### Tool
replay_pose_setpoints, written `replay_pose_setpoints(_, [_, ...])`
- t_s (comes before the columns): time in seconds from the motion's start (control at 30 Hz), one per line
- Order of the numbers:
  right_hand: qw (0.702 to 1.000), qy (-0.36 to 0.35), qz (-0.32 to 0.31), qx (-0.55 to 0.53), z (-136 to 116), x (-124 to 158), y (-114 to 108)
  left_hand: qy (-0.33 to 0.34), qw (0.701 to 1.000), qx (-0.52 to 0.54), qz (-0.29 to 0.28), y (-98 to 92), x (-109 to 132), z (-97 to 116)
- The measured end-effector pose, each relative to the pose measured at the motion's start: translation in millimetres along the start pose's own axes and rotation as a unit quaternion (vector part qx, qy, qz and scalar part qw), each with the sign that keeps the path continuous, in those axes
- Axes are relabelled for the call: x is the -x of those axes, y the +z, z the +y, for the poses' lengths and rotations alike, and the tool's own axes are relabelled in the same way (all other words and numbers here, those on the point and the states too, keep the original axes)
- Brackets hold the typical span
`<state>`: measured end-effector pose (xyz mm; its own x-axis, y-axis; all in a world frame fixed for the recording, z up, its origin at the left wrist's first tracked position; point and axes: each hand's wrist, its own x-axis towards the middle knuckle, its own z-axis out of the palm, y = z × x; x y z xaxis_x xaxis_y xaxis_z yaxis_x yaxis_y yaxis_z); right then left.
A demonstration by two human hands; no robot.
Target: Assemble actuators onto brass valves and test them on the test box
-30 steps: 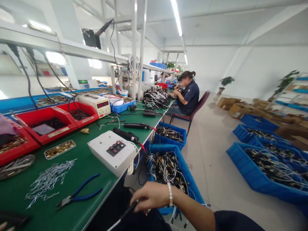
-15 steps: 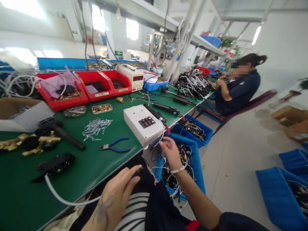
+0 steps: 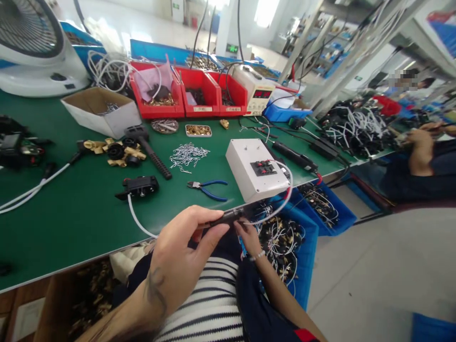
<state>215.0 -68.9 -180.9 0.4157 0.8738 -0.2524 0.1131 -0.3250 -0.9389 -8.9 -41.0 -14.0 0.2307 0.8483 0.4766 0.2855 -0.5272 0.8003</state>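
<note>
Black slim part (image 3: 228,217), long axis left-to-right

The left hand (image 3: 185,254) and right hand (image 3: 249,240), formerly well apart, have drawn close together about a slim black cylindrical piece (image 3: 228,218). The view has swung leftward, admitting a white round-grilled fan (image 3: 30,28).

Left grip (image 3: 181,251) partly hides the black piece (image 3: 229,217)

Black plastic handpiece (image 3: 231,217), smooth green tabletop (image 3: 89,223)
</note>
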Motion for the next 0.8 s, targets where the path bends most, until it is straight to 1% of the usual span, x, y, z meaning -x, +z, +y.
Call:
replay_pose_setpoints(0.07, [0.999, -0.051, 0.008, -0.013, -28.1, 30.0, -8.1, -0.003, 1.0, 0.008, 0.007, -1.2, 0.4, 1.0])
replay_pose_setpoints(0.13, [0.995, -0.1, 0.0, -0.031, -62.7, 55.1, -16.2, -0.005, 1.0, 0.019, 0.009, -1.7, 0.3, 2.7])
replay_pose_setpoints(0.17, [0.986, -0.156, -0.013, -0.059, -81.1, 64.0, -18.6, -0.006, 1.0, 0.021, 0.011, -2.0, 0.0, 3.8])
replay_pose_setpoints(0.2, [0.972, -0.211, -0.023, -0.096, -99.2, 70.1, -19.3, -0.006, 1.0, 0.021, 0.013, -2.4, -0.5, 4.9])
replay_pose_setpoints(0.27, [0.943, -0.28, -0.034, -0.174, -131.9, 74.6, -15.5, -0.002, 1.0, 0.012, 0.014, -4.1, -2.2, 6.9])
replay_pose_setpoints(0.3, [0.933, -0.294, -0.037, -0.204, -145.4, 74.1, -11.4, 0.003, 1.0, 0.005, 0.01, -5.1, -3.2, 7.6])
replay_pose_setpoints(0.37, [0.923, -0.299, -0.051, -0.238, -165.2, 70.6, -1.2, 0.019, 1.0, -0.009, 0.001, -7.1, -5.1, 8.5])
replay_pose_setpoints(0.43, [0.923, -0.29, -0.072, -0.243, -175.6, 67.2, 8.2, 0.032, 0.999, -0.015, -0.003, -8.7, -6.3, 8.9])
replay_pose_setpoints(0.53, [0.928, -0.278, -0.097, -0.23, -179.1, 65.6, 15.9, 0.027, 0.999, -0.018, -0.001, -10.7, -6.5, 9.5])
replay_pose_setpoints(0.67, [0.932, -0.281, -0.104, -0.205, -177.1, 67.7, 16.8, -0.001, 0.999, -0.025, -0.025, -13.4, -5.5, 9.6])
replay_pose_setpoints(0.8, [0.929, -0.295, -0.112, -0.196, -177.7, 67.5, 15.2, -0.025, 0.998, -0.008, -0.051, -14.3, -5.3, 8.0])
